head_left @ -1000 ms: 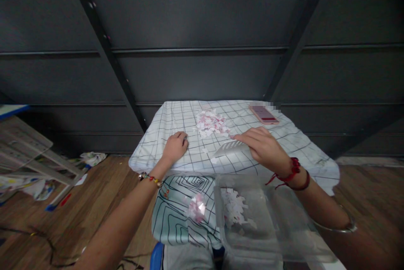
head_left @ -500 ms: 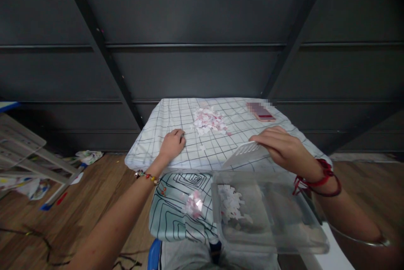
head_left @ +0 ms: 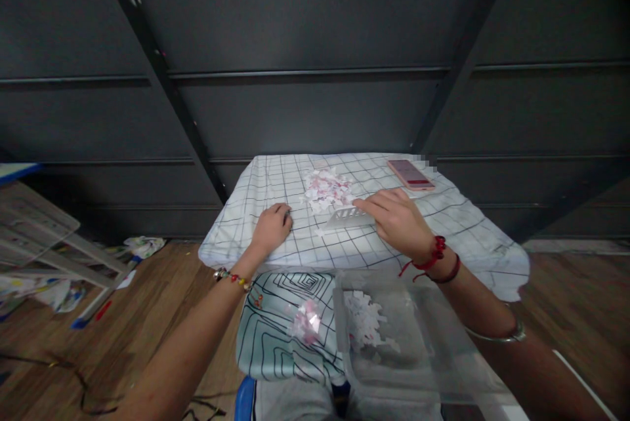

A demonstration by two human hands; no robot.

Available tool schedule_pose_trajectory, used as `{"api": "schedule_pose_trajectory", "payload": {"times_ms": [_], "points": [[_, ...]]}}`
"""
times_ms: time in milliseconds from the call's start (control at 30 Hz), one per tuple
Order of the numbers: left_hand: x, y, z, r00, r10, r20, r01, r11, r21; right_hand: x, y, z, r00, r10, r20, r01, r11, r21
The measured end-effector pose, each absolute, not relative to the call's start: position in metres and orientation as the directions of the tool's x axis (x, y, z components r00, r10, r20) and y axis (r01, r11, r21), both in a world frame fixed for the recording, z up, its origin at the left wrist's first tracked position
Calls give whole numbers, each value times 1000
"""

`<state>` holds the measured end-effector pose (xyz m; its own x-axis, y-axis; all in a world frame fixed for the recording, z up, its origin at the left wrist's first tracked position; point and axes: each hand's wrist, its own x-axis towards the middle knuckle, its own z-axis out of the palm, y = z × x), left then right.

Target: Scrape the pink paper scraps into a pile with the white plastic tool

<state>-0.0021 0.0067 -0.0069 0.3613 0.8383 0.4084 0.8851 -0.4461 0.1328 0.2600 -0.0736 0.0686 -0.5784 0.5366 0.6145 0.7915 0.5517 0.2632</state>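
Note:
My right hand point(head_left: 396, 221) pinches the upper edge of a flat white slotted plastic piece point(head_left: 347, 216). It stands tilted on the checked cloth, with its lower edge close to the near side of a heap of small white and pink paper-like pieces point(head_left: 327, 188). A few loose white bits lie beside its left end. To the left of the heap, my left hand point(head_left: 272, 227) rests on the cloth, its fingers loosely bent and nothing visible in it. Below my right forearm sits a clear plastic box point(head_left: 408, 375), with more white pieces point(head_left: 364, 319) in its left part.
A phone point(head_left: 411, 174) lies at the back right of the checked cloth point(head_left: 266, 178). Left of the box, a small clear packet with pink contents point(head_left: 306, 322) rests on a green line-patterned cushion point(head_left: 268, 336). A dark panelled wall point(head_left: 315, 113) stands behind the table.
My right hand has carried the slotted plastic piece left and away from me, from above the box's far edge to the heap. My left hand has stayed in place on the cloth.

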Motion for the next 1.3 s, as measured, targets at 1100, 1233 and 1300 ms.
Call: {"api": "schedule_pose_trajectory", "payload": {"times_ms": [1100,1233,1300], "points": [[-2,6,-6,361,835,415,886,-446,125,275,-93,71,-586,523,620,793,527,305],[-2,7,-7,365,833,415,885,-449,124,278,-92,71,-570,525,632,806,505,308],[-2,7,-8,367,833,415,884,-451,125,279,-92,71,-556,531,640,816,496,298]]}}
